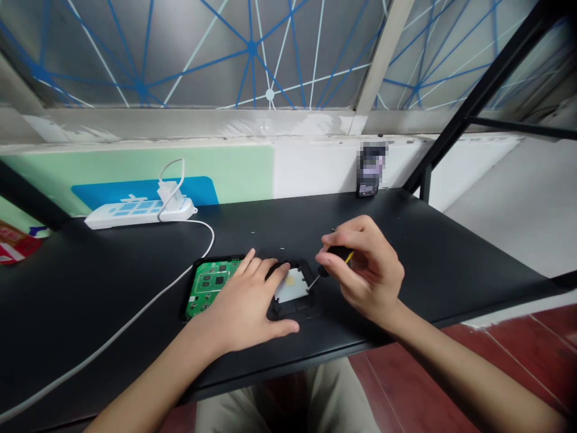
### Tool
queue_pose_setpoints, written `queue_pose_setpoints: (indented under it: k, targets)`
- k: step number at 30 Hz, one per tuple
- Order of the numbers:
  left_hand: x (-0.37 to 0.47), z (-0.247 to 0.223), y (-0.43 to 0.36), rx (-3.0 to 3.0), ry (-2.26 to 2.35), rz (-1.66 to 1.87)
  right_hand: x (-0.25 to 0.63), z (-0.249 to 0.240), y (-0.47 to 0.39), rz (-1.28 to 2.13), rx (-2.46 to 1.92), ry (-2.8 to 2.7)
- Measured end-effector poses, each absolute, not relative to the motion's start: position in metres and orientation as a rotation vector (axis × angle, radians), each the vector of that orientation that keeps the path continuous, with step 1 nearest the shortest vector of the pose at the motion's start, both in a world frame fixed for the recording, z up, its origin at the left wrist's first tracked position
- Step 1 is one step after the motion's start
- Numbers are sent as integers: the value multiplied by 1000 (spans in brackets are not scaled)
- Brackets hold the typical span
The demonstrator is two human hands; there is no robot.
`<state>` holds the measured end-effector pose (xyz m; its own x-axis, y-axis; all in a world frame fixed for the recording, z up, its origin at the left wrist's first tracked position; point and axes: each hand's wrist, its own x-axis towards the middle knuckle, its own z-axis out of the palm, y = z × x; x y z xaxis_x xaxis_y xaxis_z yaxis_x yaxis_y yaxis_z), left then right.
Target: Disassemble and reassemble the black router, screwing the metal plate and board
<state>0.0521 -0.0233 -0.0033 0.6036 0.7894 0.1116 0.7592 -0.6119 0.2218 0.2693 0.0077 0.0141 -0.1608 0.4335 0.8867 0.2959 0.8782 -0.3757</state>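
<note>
A black plastic device housing lies on the black table. Its left part holds a green circuit board (208,282); its right part carries a silver metal plate (293,286) with a small yellowish patch. My left hand (247,297) rests flat across the middle of the housing with fingers spread, hiding part of the board and the frame. In my right hand (367,261) is a screwdriver (339,252) with a black and yellow handle, pinched between thumb and fingers. Its thin shaft slants down left, with the tip at the right edge of the silver plate.
Two tiny metal pieces, perhaps screws (282,248), lie behind the housing. A white power strip (139,211) with a plugged-in charger (170,193) sits at the back left; its white cable (148,304) runs across the table. A phone (370,171) leans against the wall. A red packet (18,243) is far left.
</note>
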Motion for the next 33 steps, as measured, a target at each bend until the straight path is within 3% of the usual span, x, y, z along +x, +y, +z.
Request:
queue_pose_setpoints:
  k: [8,17,33]
  targets:
    - [52,-6,-23,2681,1301,301,272,10,1,364,-567,-1768]
    - [51,-6,-23,2679,1301,298,272,15,6,61,-654,-1769]
    - [51,-5,-24,2685,1300,308,272,12,0,380,-698,-1779]
